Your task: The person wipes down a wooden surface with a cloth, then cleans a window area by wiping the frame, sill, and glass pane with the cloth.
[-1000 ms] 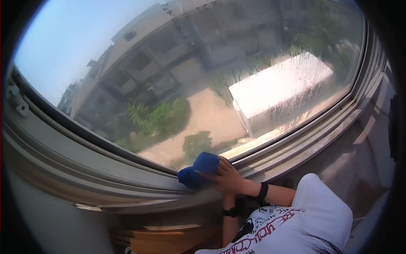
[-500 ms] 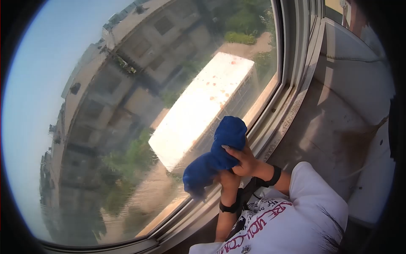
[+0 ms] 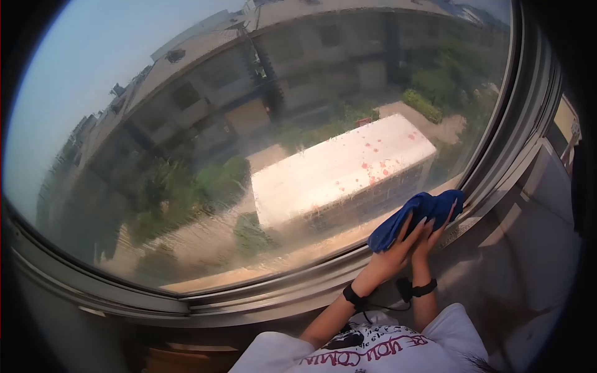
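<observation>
A blue cloth [image 3: 407,216], bunched up, is held between both of my hands in front of the lower right part of the window. My left hand [image 3: 393,256] is closed on its near side, fingers pointing up over the folds. Close against it, my right hand [image 3: 429,241] grips the right end of the same cloth. The window pane [image 3: 205,205] is streaked and hazy. Whether the cloth touches the glass I cannot tell.
A metal window frame [image 3: 273,291] with sliding tracks curves below and right of the pane. A pale panel [image 3: 535,193] stands at the right. Beyond the glass are a long white roof [image 3: 336,171], trees and buildings. Each wrist wears a black band.
The view has turned and levelled. My hands and the cloth now appear farther right in the view. The cloth has gone from two hanging bulges to a flatter bundle between my hands.
</observation>
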`<state>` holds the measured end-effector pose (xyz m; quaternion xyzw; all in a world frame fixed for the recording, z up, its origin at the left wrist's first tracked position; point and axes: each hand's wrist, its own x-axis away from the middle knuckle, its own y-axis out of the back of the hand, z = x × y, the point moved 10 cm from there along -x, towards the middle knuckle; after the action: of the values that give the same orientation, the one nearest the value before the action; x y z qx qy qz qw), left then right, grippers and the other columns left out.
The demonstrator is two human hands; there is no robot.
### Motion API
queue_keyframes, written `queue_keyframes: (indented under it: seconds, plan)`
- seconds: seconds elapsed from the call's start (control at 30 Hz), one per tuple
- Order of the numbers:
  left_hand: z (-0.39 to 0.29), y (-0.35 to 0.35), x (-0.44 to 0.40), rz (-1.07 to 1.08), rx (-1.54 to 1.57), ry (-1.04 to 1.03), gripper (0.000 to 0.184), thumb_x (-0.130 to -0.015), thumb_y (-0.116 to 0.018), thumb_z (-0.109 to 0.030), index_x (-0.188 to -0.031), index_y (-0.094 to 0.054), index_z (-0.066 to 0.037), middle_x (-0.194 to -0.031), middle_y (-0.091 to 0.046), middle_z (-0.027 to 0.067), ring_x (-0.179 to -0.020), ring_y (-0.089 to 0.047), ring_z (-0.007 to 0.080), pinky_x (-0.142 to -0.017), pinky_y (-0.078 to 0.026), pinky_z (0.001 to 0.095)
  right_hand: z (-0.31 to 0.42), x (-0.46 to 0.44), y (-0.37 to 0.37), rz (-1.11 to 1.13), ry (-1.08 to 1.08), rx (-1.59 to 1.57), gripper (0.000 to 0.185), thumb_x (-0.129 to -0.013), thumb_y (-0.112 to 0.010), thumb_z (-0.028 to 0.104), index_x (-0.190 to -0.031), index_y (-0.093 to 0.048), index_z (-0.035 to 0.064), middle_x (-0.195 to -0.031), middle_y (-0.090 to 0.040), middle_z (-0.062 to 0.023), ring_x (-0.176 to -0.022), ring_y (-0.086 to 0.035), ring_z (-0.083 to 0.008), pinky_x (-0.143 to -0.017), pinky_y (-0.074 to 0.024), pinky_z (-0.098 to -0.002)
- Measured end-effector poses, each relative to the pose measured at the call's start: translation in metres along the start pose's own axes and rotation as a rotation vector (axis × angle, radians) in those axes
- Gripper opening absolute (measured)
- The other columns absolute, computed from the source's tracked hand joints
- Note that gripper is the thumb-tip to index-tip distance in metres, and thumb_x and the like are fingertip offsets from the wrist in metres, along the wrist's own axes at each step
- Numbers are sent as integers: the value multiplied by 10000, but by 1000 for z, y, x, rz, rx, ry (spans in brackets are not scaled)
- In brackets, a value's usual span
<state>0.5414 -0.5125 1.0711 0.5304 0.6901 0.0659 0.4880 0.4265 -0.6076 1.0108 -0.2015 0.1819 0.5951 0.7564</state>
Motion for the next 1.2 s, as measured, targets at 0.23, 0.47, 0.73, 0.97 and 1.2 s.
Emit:
queue_keyframes:
  seconds: [0.23,0.47,0.73,0.97,1.2]
  plan:
    - [-3,112,42,-240,-169,-36,711,-749,-626,-3,-1422,-418,-93,-1498,-224,315,-1360,-300,481,-1068,-331,487,174,39,-83,8,314,-151,572,-947,-405,162,-1475,-250,8,-1536,-253,-169,-1414,-249,-299,-1150,-200,-418]
    - [8,256,131,-539,-305,121,754,-800,-631,-103,-1433,-260,69,-1484,-86,400,-1369,-100,592,-1102,-210,584,342,154,-187,376,867,-280,614,-832,-614,136,-1397,-395,35,-1350,-480,-249,-1232,-474,-387,-1049,-347,-491]
    - [38,417,281,-1089,-213,316,562,-891,-624,-134,-1362,-366,32,-1340,-472,148,-1218,-488,287,-1031,-389,407,541,328,-312,695,1248,-715,367,-718,-712,133,-1079,-681,190,-1453,-386,-165,-1370,-365,-334,-1115,-351,-451]
    - [56,488,336,-1226,-371,461,613,-891,-613,-239,-1373,-352,36,-1332,-470,180,-1225,-483,305,-1035,-389,418,544,406,-377,1243,880,-767,473,-870,-571,323,-1314,-456,210,-1557,-205,-132,-1432,-228,-315,-1133,-314,-435]
    - [36,439,294,-1136,-437,463,678,-891,-603,-343,-1384,-338,40,-1324,-467,212,-1231,-477,323,-1039,-390,430,506,336,-301,667,1309,-472,403,-863,-594,347,-1252,-502,405,-1505,-343,-99,-1388,-346,-278,-1152,-235,-519]
